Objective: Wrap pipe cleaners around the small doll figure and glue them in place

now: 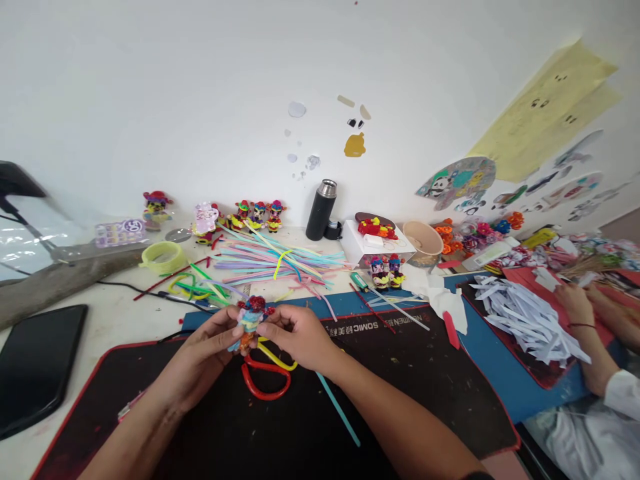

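A small pipe-cleaner doll (251, 317), with a red top and a light blue and orange body, is held up over the black mat (400, 407). My left hand (215, 339) grips it from the left, thumb across its front. From the right, my right hand (295, 332) pinches its side; what lies between those fingertips is too small to make out. Red-handled scissors (267, 385) rest on the mat just below the doll. Beside them a yellow pipe cleaner (278, 357) curves out from under my hands, and a light blue one (340, 412) lies farther right.
Behind the mat lies a pile of pastel pipe cleaners (285, 259), with a black flask (321, 210) and several finished dolls (259, 217) near the wall. A tablet (43, 363) is at left. Another person's hands (575, 307) work by white paper strips (525, 323) at right.
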Tool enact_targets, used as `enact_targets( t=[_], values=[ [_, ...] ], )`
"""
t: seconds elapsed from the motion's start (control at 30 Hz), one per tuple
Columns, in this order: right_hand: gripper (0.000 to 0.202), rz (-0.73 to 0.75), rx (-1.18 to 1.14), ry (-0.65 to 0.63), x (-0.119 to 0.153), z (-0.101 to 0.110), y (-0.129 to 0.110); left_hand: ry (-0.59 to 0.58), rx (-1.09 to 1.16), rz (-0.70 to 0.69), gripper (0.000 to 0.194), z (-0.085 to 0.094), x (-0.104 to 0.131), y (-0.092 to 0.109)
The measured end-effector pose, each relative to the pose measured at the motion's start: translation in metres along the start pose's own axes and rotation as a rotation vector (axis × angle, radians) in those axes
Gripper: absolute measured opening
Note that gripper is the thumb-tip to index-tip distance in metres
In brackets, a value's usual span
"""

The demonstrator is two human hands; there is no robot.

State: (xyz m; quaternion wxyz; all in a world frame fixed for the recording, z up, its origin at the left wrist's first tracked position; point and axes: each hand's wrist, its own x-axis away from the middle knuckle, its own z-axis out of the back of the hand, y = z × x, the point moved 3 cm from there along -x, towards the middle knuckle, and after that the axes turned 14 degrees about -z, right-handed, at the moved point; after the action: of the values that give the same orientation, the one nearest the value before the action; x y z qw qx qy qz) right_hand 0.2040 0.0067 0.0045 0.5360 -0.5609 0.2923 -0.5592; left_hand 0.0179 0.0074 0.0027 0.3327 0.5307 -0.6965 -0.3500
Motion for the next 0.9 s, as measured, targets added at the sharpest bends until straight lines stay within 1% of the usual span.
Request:
enact_targets(
  t=[0.13, 0.33, 0.67, 0.9],
  values=[
    [0.042, -0.006, 0.017, 0.008, -0.0012, 0.0003, 0.0026, -0.005, 0.012, 0.011, 0.033, -0.0003, -0.0008, -0.0007],
    [0.041, -0.022, 0.027, 0.006, -0.0021, 0.0003, 0.0028, -0.007, 0.022, 0.017, 0.032, 0.0014, -0.0002, -0.0017],
    [0.04, -0.015, -0.007, -0.007, -0.0023, 0.0011, 0.0011, 0.005, 0.039, 0.034, 0.032, -0.0016, 0.0012, 0.0011],
    [0.043, -0.02, -0.014, -0.008, -0.0025, 0.0007, 0.0015, 0.009, 0.042, 0.037, 0.033, -0.0018, 0.0006, 0.0007]
  ],
)
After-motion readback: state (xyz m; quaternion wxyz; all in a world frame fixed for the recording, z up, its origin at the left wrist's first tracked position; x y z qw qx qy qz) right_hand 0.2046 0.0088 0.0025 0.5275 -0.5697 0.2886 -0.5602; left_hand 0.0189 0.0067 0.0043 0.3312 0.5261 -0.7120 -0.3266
